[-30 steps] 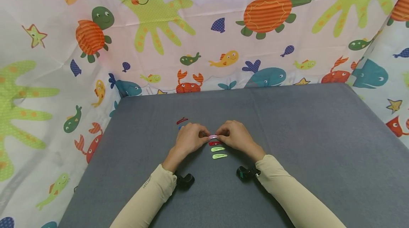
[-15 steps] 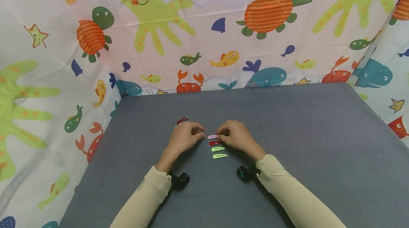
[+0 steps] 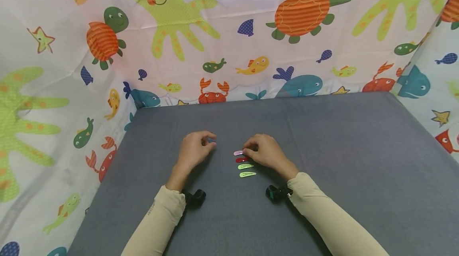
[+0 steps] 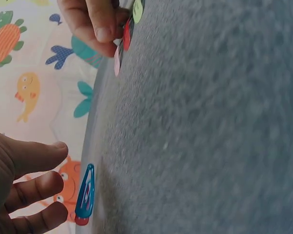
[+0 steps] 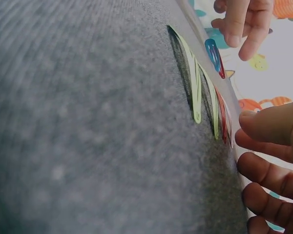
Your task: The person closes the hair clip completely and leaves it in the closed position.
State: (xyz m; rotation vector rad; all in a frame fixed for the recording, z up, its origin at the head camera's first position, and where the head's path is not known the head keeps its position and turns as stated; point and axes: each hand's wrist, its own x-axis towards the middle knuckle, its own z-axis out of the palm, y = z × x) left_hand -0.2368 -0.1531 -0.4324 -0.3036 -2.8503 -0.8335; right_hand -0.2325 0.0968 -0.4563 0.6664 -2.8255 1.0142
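The blue teardrop-shaped snap clip [image 4: 90,195] is noted lying roughly crosswise just beneath the nearer left hand [image 3: 193,148], fingers apart, while whether anything is gripped by the right hand [image 3: 266,151] cannot be told.

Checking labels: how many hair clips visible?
6: pink clip, red clip, two green clips by the right hand; blue clip, second red clip by the left hand. Hands may hide more.

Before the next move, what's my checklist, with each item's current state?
1. Left hand free: ok, holding nothing.
2. Blue clip, likely next, close by: ok, beside that hand.
3. Blue clip apart from far red clip: cannot tell, they overlap in view.
4. Pink clip, near red clip and two green clips in a column: ok.
5. Right hand off the pink clip: cannot tell, contact is hidden.
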